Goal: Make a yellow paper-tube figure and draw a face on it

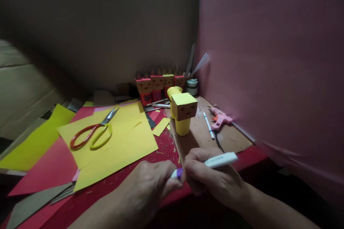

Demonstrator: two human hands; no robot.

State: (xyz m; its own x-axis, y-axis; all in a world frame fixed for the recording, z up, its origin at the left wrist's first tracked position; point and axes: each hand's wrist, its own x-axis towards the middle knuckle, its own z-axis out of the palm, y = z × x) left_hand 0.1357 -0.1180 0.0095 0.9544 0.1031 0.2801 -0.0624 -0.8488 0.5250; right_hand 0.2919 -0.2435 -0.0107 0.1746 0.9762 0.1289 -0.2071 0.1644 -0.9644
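Note:
My right hand [215, 175] is closed around a white marker [221, 160] with dark printing on its barrel. My left hand [153, 182] pinches the marker's other end, which is white with a purple band. Fingers hide the middle of the marker, so I cannot tell whether its cap is on. Just beyond my hands stands a yellow paper-tube figure [182, 127] with a box-shaped head, brown in front with a drawn face and yellow on top. A yellow paper tube [172, 94] is right behind it.
Red-and-yellow-handled scissors [99, 127] lie on yellow paper [129, 143] at left. Several finished box-headed figures [157, 83] line the back. A pink glue gun [220, 118] and a white-and-blue pen [209, 126] lie on cardboard [242, 141] by the right wall. Paper scraps litter the red table.

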